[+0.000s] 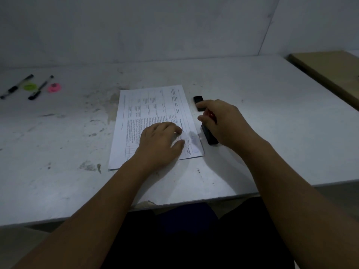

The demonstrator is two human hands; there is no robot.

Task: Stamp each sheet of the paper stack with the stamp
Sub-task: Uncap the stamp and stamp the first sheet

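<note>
Pressure comes first: my left hand point(159, 141) lies flat, fingers relaxed, pinning the paper stack point(151, 105) near its right edge, where a faint blue mark point(194, 139) shows. Just beside that edge my right hand point(220, 121) grips the stamp point(209, 136), its base low by the table point(272, 123). I should set it down square, press evenly and lift straight. Beyond it sits a small black case point(199, 102).

Black stamp point(210, 137) beside printed paper stack point(153, 105)
</note>
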